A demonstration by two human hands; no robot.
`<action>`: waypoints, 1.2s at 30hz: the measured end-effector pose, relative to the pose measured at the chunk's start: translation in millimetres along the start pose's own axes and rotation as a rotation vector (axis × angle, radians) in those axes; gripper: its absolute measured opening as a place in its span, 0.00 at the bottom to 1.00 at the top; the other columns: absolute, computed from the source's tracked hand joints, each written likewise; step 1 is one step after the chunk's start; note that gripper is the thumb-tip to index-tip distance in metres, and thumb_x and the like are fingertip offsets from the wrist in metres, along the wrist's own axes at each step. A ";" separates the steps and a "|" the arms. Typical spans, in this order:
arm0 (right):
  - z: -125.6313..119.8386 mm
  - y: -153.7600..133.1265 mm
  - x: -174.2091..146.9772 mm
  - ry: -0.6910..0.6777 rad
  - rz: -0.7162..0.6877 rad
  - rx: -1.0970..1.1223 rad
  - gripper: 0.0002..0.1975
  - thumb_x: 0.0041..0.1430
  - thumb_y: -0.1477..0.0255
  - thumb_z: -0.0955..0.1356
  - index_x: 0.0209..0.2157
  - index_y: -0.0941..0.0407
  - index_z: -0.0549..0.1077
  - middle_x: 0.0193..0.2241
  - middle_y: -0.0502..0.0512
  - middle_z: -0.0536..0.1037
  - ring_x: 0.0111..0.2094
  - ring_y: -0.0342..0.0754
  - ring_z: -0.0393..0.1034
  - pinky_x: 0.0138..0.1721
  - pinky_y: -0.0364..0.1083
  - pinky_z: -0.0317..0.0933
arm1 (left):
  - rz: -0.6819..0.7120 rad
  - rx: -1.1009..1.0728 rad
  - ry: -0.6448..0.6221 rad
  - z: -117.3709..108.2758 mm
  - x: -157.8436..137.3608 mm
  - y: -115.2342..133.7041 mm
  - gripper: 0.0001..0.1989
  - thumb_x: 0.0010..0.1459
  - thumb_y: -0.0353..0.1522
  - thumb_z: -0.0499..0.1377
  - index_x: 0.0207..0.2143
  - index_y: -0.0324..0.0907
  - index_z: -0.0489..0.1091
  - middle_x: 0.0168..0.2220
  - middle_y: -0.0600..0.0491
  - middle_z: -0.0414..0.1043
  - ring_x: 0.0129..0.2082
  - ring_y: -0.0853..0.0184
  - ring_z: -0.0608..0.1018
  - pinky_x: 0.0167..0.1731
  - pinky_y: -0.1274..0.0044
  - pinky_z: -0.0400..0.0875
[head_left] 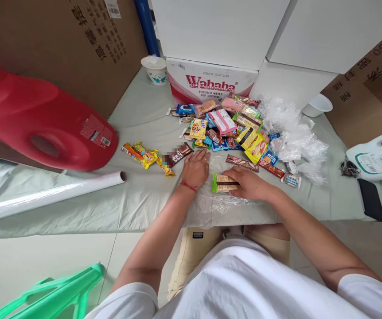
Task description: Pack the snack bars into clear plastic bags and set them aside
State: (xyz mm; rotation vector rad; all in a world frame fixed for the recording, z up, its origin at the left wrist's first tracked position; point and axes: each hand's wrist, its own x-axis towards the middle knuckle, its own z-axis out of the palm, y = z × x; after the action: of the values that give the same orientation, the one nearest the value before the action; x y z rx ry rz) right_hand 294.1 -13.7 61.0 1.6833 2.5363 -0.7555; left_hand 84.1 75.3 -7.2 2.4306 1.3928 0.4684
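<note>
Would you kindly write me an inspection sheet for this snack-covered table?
Surface: table draped in pale cloth.
Job's things: wafer packet lies on a clear film sheet at the near edge.
Clutter: snack pile, crumpled plastic, film roll, two cups, keys, phone.
Grip: left hand flat on the film; right hand rests on the wafer packet.
Cables: nothing seen.
Surroundings: Wahaha box, cardboard cartons, red jug, white jug, green stool on the floor.
</note>
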 end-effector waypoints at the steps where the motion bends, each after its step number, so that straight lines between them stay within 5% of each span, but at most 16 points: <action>1: -2.1 4.1 0.6 0.011 0.005 0.005 0.34 0.57 0.69 0.75 0.65 0.57 0.69 0.54 0.66 0.74 0.54 0.61 0.70 0.55 0.55 0.63 | -0.002 -0.003 -0.002 -0.1 0.0 0.1 0.25 0.70 0.30 0.47 0.66 0.42 0.68 0.71 0.49 0.63 0.72 0.58 0.65 0.71 0.58 0.53; 8: -13.0 10.4 8.7 0.219 -0.077 0.041 0.36 0.59 0.66 0.74 0.67 0.57 0.66 0.58 0.68 0.70 0.57 0.63 0.66 0.59 0.58 0.62 | 0.018 -0.022 -0.016 -0.2 -0.1 -3.5 0.26 0.69 0.28 0.48 0.66 0.42 0.68 0.71 0.48 0.62 0.72 0.57 0.65 0.71 0.57 0.54; 16: 12.8 6.4 22.4 0.089 -0.191 -0.121 0.35 0.62 0.67 0.73 0.68 0.58 0.65 0.61 0.70 0.70 0.59 0.66 0.64 0.60 0.65 0.60 | 0.043 -0.124 0.038 10.1 5.1 -22.2 0.30 0.64 0.22 0.48 0.65 0.43 0.69 0.69 0.46 0.66 0.69 0.59 0.69 0.70 0.57 0.58; 22: 22.7 6.5 -34.3 0.429 -0.305 0.041 0.25 0.69 0.59 0.69 0.63 0.53 0.68 0.59 0.66 0.72 0.58 0.59 0.66 0.59 0.60 0.63 | 0.110 -0.329 0.168 13.8 8.4 -34.4 0.26 0.63 0.23 0.50 0.60 0.42 0.74 0.65 0.47 0.72 0.67 0.61 0.72 0.69 0.59 0.65; 29: 74.5 8.7 -79.6 0.527 -0.110 -0.152 0.13 0.72 0.71 0.65 0.53 0.55 0.77 0.43 0.62 0.80 0.47 0.57 0.67 0.48 0.58 0.65 | 0.173 -0.392 0.383 -1.7 1.7 -24.6 0.18 0.65 0.27 0.51 0.49 0.43 0.78 0.57 0.49 0.80 0.64 0.61 0.75 0.68 0.58 0.66; 36: 80.5 -11.1 -102.3 0.568 -0.256 0.019 0.09 0.70 0.77 0.66 0.45 0.55 0.79 0.37 0.57 0.78 0.44 0.52 0.64 0.45 0.51 0.65 | 0.132 -0.268 0.251 -6.3 -20.9 -25.2 0.17 0.62 0.28 0.53 0.45 0.42 0.80 0.60 0.46 0.76 0.68 0.53 0.69 0.68 0.51 0.64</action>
State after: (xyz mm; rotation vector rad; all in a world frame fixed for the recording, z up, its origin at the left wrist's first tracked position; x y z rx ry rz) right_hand 307.4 -137.3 21.0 1.8068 3.1718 -0.3307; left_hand 52.0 69.9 -14.7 2.3104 1.1738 0.9560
